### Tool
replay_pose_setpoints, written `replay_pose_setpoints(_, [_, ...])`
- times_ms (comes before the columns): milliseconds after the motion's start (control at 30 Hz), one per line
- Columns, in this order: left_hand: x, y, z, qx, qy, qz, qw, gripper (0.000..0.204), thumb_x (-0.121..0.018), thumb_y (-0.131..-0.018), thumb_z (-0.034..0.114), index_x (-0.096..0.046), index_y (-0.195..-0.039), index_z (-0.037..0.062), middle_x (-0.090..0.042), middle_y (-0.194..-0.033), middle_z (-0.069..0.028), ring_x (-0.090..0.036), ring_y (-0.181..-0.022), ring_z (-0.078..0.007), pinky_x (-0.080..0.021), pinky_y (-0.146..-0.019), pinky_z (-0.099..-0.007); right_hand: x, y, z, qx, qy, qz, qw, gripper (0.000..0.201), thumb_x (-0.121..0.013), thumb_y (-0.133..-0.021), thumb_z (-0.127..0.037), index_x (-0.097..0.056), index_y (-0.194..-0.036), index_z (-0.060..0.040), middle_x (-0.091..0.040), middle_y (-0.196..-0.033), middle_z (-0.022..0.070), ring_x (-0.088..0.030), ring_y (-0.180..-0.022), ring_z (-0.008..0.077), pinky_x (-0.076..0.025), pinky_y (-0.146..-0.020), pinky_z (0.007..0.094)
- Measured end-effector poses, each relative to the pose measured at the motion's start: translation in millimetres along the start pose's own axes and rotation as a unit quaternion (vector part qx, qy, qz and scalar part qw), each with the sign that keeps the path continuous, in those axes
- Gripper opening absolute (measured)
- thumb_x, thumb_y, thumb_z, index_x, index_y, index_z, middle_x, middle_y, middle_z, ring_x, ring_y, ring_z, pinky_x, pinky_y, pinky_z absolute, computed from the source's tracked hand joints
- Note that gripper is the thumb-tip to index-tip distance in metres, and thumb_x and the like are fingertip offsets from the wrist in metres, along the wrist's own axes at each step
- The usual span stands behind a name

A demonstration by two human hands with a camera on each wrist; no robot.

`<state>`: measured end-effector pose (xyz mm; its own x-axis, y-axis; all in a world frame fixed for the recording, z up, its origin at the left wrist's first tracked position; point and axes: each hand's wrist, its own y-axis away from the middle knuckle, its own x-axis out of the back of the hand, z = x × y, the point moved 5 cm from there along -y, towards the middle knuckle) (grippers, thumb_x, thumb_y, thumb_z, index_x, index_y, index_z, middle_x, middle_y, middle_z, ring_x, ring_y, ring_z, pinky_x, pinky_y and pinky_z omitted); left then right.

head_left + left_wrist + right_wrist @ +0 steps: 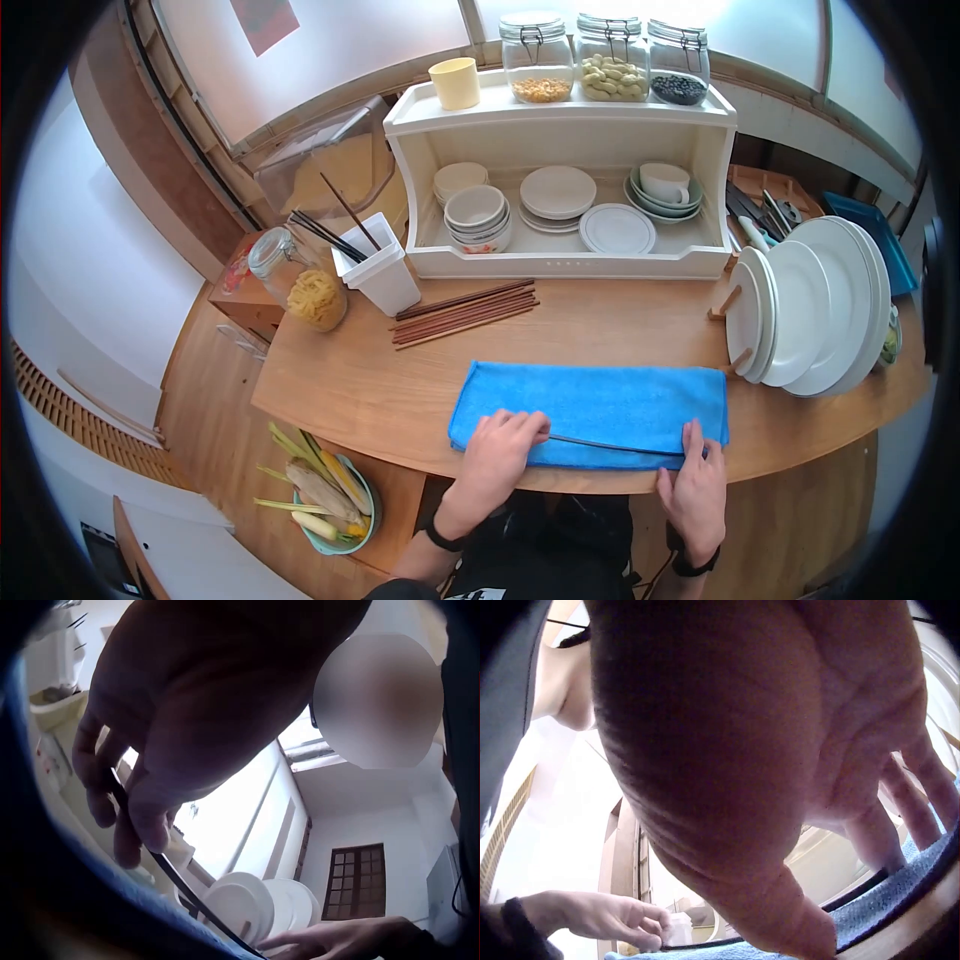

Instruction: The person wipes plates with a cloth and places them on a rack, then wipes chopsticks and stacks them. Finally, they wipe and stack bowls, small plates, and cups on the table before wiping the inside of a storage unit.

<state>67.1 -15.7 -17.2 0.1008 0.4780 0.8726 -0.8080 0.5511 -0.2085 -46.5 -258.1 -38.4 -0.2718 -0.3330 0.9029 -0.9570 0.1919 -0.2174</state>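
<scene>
A folded blue cloth (600, 390) lies along the table's front edge. Across its lower part runs a thin dark chopstick (615, 444). The left hand (500, 450) pinches the chopstick's left end between thumb and fingers, which the left wrist view (124, 802) also shows. Over the cloth's right end rests the right hand (697, 490), fingers extended, with fingertips touching the cloth at the chopstick's right end; in the right wrist view its fingers (874, 836) are spread on the cloth.
Several brown chopsticks (465, 312) lie behind the cloth, beside a white holder (385, 280) and a pasta jar (317, 298). Racked plates (830, 300) stand right; a white shelf (560, 262) with bowls stands behind. A vegetable basket (372, 520) sits lower left.
</scene>
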Motion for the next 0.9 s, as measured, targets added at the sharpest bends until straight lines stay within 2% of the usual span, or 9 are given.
replay_pose_setpoints(33, [-4, -1, -2, 0.019, 0.002, 0.022, 1.000, 0.023, -0.070, -0.089, 0.016, -0.062, -0.108, 0.0079, -0.068, -0.106, -0.0097, -0.061, -0.102, -0.0311, -0.046, -0.093, -0.0450, -1, 1, 0, -0.005, -0.001, 0.005, 1.000, 0.074, -0.073, -0.077, -0.007, -0.042, -0.143, 0.0088, -0.061, -0.128, 0.0273, -0.053, -0.111, 0.0420, -0.046, -0.098, 0.0462])
replay_pose_setpoints(133, [-6, 3, -13, 0.041, 0.017, 0.093, 0.995, 0.035, -0.074, -0.087, 0.021, -0.063, -0.117, 0.0079, -0.065, -0.122, -0.0127, -0.057, -0.116, -0.0356, -0.045, -0.100, -0.0451, -2, 2, 1, -0.043, -0.016, -0.004, 0.999, 0.069, -0.074, -0.079, -0.007, -0.045, -0.140, 0.0060, -0.060, -0.130, 0.0270, -0.053, -0.109, 0.0422, -0.047, -0.096, 0.0470])
replay_pose_setpoints(167, [-6, 6, -15, 0.038, 0.004, 0.077, 0.996, 0.041, -0.075, -0.086, 0.023, -0.062, -0.121, 0.0077, -0.063, -0.126, -0.0138, -0.055, -0.121, -0.0369, -0.044, -0.102, -0.0450, -2, 1, 2, -0.059, -0.022, -0.011, 0.998, 0.067, -0.074, -0.079, -0.007, -0.047, -0.139, 0.0048, -0.060, -0.131, 0.0266, -0.053, -0.109, 0.0423, -0.047, -0.095, 0.0469])
replay_pose_setpoints(233, [-4, 16, -22, 0.033, -0.020, 0.043, 0.998, 0.052, -0.078, -0.083, 0.025, -0.060, -0.128, 0.0073, -0.059, -0.135, -0.0160, -0.050, -0.130, -0.0394, -0.041, -0.108, -0.0449, -1, -2, 7, -0.021, -0.028, 0.012, 0.999, 0.059, -0.074, -0.081, -0.005, -0.051, -0.134, 0.0026, -0.060, -0.131, 0.0250, -0.054, -0.107, 0.0423, -0.047, -0.094, 0.0467])
replay_pose_setpoints(467, [2, 42, -36, 0.044, -0.010, -0.008, 0.999, 0.065, -0.078, -0.084, 0.026, -0.053, -0.141, 0.0065, -0.052, -0.146, -0.0168, -0.044, -0.139, -0.0397, -0.034, -0.116, -0.0500, 7, -14, 8, -0.017, -0.009, 0.089, 0.996, 0.040, -0.072, -0.084, -0.002, -0.058, -0.122, 0.0022, -0.064, -0.123, 0.0231, -0.060, -0.100, 0.0398, -0.050, -0.090, 0.0449])
replay_pose_setpoints(567, [5, 45, -37, 0.059, -0.004, -0.019, 0.998, 0.073, -0.079, -0.083, 0.026, -0.048, -0.146, 0.0080, -0.050, -0.148, -0.0170, -0.043, -0.140, -0.0381, -0.032, -0.117, -0.0508, 8, -16, 23, -0.121, -0.113, 0.089, 0.982, 0.030, -0.068, -0.088, -0.001, -0.061, -0.116, 0.0038, -0.067, -0.114, 0.0236, -0.065, -0.088, 0.0368, -0.053, -0.081, 0.0429])
replay_pose_setpoints(667, [5, 44, -37, 0.057, -0.010, -0.028, 0.998, 0.073, -0.079, -0.082, 0.026, -0.049, -0.146, 0.0082, -0.050, -0.149, -0.0168, -0.043, -0.141, -0.0376, -0.032, -0.117, -0.0507, 12, -19, 29, -0.156, -0.139, 0.092, 0.974, 0.020, -0.065, -0.090, -0.001, -0.062, -0.110, 0.0048, -0.069, -0.106, 0.0234, -0.067, -0.080, 0.0351, -0.055, -0.074, 0.0414])
replay_pose_setpoints(800, [8, 40, -44, 0.038, -0.025, -0.046, 0.998, 0.072, -0.079, -0.082, 0.025, -0.049, -0.146, 0.0090, -0.050, -0.150, -0.0145, -0.043, -0.141, -0.0371, -0.032, -0.117, -0.0506, 9, -16, 30, -0.067, -0.081, 0.076, 0.992, 0.014, -0.067, -0.089, -0.002, -0.062, -0.100, 0.0036, -0.069, -0.107, 0.0218, -0.067, -0.083, 0.0369, -0.055, -0.075, 0.0430])
replay_pose_setpoints(900, [17, 35, -55, 0.036, -0.047, -0.072, 0.996, 0.071, -0.078, -0.083, 0.022, -0.048, -0.146, 0.0092, -0.048, -0.152, -0.0143, -0.042, -0.142, -0.0359, -0.032, -0.118, -0.0511, 13, -15, 29, 0.006, -0.024, 0.000, 1.000, 0.017, -0.072, -0.085, -0.005, -0.063, -0.098, 0.0018, -0.068, -0.113, 0.0199, -0.066, -0.093, 0.0367, -0.053, -0.082, 0.0446])
